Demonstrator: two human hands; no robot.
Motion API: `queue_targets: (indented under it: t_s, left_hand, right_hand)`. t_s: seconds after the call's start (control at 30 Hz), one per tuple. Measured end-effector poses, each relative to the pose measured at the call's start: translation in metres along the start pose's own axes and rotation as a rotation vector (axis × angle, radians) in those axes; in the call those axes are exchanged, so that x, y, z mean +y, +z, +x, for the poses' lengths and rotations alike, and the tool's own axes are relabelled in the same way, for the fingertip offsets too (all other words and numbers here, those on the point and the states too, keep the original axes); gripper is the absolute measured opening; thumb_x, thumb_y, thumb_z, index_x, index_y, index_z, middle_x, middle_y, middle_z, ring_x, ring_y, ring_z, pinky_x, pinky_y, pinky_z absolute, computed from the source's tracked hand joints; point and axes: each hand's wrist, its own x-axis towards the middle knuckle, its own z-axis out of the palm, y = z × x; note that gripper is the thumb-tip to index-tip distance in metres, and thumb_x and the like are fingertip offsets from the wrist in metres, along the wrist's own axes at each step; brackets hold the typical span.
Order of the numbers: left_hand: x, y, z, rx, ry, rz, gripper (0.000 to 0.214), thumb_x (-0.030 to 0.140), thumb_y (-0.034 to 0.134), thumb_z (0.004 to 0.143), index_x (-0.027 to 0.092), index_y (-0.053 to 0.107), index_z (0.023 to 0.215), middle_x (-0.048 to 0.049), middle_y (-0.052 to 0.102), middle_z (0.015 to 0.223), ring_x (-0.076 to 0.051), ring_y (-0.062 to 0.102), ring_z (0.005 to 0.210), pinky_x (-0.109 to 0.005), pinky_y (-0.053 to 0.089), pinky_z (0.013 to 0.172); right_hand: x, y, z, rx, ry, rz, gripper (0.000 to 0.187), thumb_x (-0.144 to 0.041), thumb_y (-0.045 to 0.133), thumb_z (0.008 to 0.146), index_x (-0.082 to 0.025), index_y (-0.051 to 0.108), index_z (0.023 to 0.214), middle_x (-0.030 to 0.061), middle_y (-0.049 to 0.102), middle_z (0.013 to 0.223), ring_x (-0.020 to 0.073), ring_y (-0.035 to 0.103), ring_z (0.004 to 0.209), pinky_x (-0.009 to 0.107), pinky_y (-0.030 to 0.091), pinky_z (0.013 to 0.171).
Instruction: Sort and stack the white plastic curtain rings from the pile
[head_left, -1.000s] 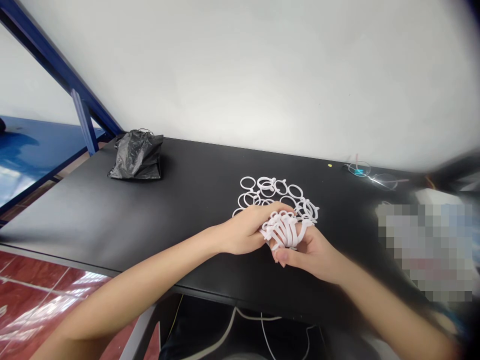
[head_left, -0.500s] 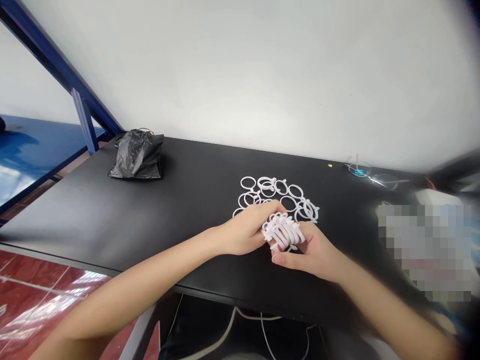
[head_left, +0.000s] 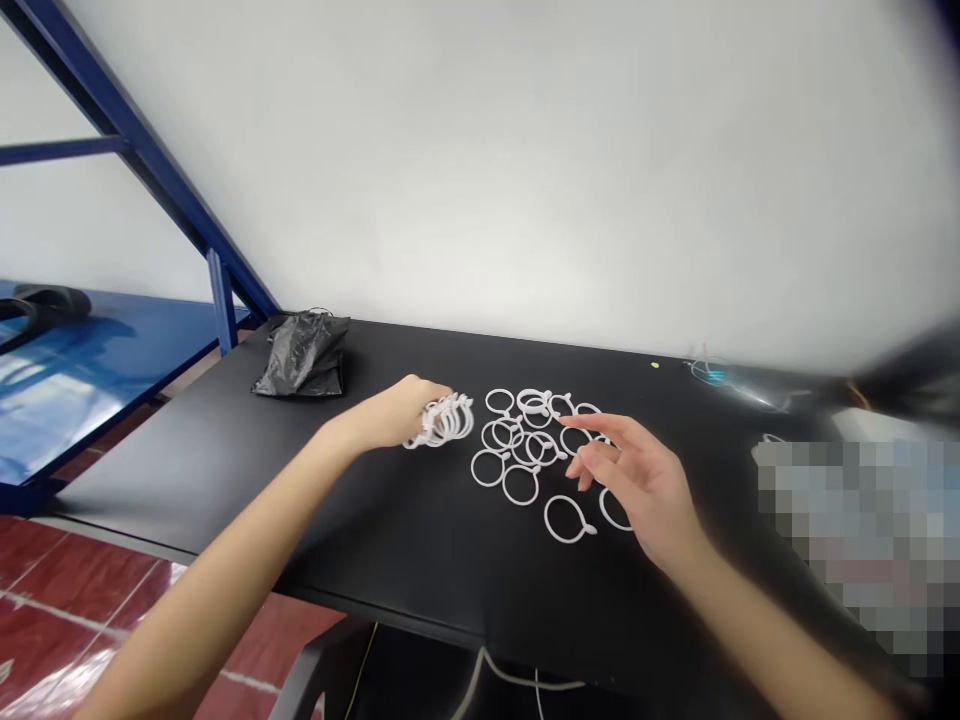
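Rings (head_left: 535, 469): lying loose in a white cluster on the black counter (head_left: 397, 540), many overlapping, each showing a small tab where its edge is clear; one is resting nearer the front, apart from the rest.
Bunch (head_left: 451, 420): more white rings, standing close together in a row at the end of the left hand (head_left: 405, 412), left of the cluster.
Left hand: curving in behind the bunch, its fingers mostly hiding there; whether they are pinching the rings or running through them, I cannot tell.
Right hand (head_left: 646, 475): hovering over the cluster's right side, holding nothing visible, index finger stretching out, thumb apart, other fingers bending; it is covering parts of several rings, and whether the index tip is touching one is hard to make out.
Bag (head_left: 301, 355): black plastic, crumpled, sitting at the counter's far left; its sides are concealing whatever it may be holding.
Glasses (head_left: 716, 378): lying by the wall (head_left: 525, 180), blurring into the counter.
Patch (head_left: 862, 540): pixelation masking something at right, its edge running off the frame.
Cable (head_left: 517, 685): sagging below the counter, the lower edge cutting it off.
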Motion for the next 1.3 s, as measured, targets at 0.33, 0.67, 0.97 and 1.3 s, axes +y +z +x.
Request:
queue_targets:
  t_s: [0.33, 0.67, 0.97, 1.3]
  left_hand:
    - [-0.050, -0.018, 0.002, 0.025, -0.363, -0.009, 0.040, 0.025, 0.048, 0.066, 0.017, 0.057, 0.104, -0.0067, 0.068, 0.093, -0.020, 0.065, 0.073, -0.025, 0.051, 0.057]
    - [-0.057, -0.018, -0.013, 0.088, -0.286, -0.126, 0.039, 0.031, 0.051, 0.071, 0.018, 0.059, 0.107, -0.0075, 0.068, 0.108, -0.023, 0.063, 0.101, -0.030, 0.054, 0.080]
    - [-0.058, -0.018, -0.030, 0.176, -0.254, -0.126, 0.045, 0.034, 0.052, 0.076, 0.018, 0.054, 0.118, -0.0092, 0.060, 0.127, -0.025, 0.055, 0.120, -0.037, 0.047, 0.101]
    - [-0.030, -0.009, -0.032, 0.338, -0.185, 0.052, 0.039, 0.038, 0.046, 0.087, 0.018, 0.056, 0.118, -0.0090, 0.061, 0.125, -0.027, 0.057, 0.115, -0.039, 0.046, 0.099]
  right_hand:
    - [0.001, -0.003, 0.005, 0.051, 0.074, -0.002, 0.022, -0.039, 0.069, 0.082, -0.019, 0.070, 0.093, 0.0094, 0.072, 0.101, 0.0122, 0.062, 0.056, 0.029, 0.055, 0.052]
    - [0.005, -0.008, 0.006, 0.092, 0.118, 0.035, 0.020, -0.038, 0.069, 0.083, -0.019, 0.070, 0.090, 0.0050, 0.071, 0.085, 0.0119, 0.060, 0.057, 0.027, 0.053, 0.055]
    - [0.004, -0.047, 0.027, 0.141, 0.040, -0.208, 0.022, -0.038, 0.072, 0.079, -0.018, 0.068, 0.088, 0.0054, 0.071, 0.081, 0.0125, 0.060, 0.058, 0.028, 0.051, 0.058]
    - [-0.006, -0.088, 0.030, -0.383, 0.244, -0.841, 0.028, -0.041, 0.071, 0.074, -0.020, 0.064, 0.091, -0.0020, 0.061, 0.066, 0.0141, 0.056, 0.058, 0.027, 0.041, 0.056]
